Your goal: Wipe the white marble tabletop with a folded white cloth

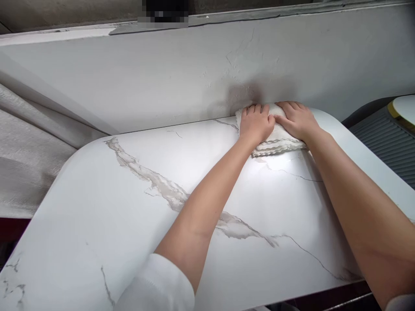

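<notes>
A folded cream cloth with wavy edges lies on the white marble-patterned table, close to its far edge. My left hand rests on the left part of the cloth, palm down, its fingers stretched toward the wall. On the right part, my right hand lies flat with fingers extended. The two thumbs nearly meet over the middle of the cloth. Both palms and the cloth beneath them are hidden.
A pale wall with scuffed patches runs along the table's far edge. Grey curtain fabric hangs at the left. At the right stands a ribbed grey piece beside a white, gold-edged round top.
</notes>
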The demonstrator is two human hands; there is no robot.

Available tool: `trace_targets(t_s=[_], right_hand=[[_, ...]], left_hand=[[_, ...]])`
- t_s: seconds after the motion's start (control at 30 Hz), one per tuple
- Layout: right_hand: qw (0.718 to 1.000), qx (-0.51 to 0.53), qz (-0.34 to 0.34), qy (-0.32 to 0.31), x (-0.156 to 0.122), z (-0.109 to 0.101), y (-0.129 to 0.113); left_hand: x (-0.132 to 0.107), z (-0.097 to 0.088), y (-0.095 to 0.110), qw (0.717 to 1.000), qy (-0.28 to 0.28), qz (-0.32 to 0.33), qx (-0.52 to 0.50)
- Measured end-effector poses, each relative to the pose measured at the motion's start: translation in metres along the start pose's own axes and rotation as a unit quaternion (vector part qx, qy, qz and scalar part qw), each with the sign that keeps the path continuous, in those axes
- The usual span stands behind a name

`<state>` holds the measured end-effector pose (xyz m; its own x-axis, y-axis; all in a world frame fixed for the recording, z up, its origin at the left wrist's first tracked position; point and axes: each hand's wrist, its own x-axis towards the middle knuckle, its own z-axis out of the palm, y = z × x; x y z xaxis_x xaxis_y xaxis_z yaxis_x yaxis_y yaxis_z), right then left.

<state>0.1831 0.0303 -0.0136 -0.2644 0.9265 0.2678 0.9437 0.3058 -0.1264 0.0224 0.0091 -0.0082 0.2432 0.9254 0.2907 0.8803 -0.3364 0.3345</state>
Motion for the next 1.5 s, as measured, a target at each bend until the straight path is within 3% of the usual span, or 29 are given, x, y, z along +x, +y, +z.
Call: trace_targets(t_s=[0.23,0.43,0.63,0.87,1.1,1.3,1.5], right_hand=[[0.999,0.02,-0.045,0.024,-0.015,-0.001,-0.01],[0.996,0.045,-0.076,0.028,-0.05,-0.009,-0.022],[0.995,0.033,-0.093,0.031,-0.106,-0.023,-0.034],[0.999,0.017,-0.035,0.028,-0.186,-0.044,-0.051],[0.999,0.008,-0.04,0.026,-0.245,-0.06,-0.072],[0.998,-0.007,-0.058,0.03,-0.272,-0.065,-0.096],[0.998,-0.012,-0.064,0.024,-0.274,-0.062,-0.126]], left_hand=[[-0.022,-0.007,0.002,0.999,0.01,-0.015,0.038],[-0.061,-0.016,0.013,0.998,0.017,-0.017,0.053],[-0.111,-0.024,0.035,0.998,0.012,0.003,0.064],[-0.171,-0.036,0.061,0.997,-0.013,0.054,0.053],[-0.223,-0.052,0.077,0.993,-0.024,0.095,0.062],[-0.258,-0.066,0.077,0.99,-0.024,0.11,0.085],[-0.276,-0.08,0.058,0.988,-0.03,0.113,0.098]])
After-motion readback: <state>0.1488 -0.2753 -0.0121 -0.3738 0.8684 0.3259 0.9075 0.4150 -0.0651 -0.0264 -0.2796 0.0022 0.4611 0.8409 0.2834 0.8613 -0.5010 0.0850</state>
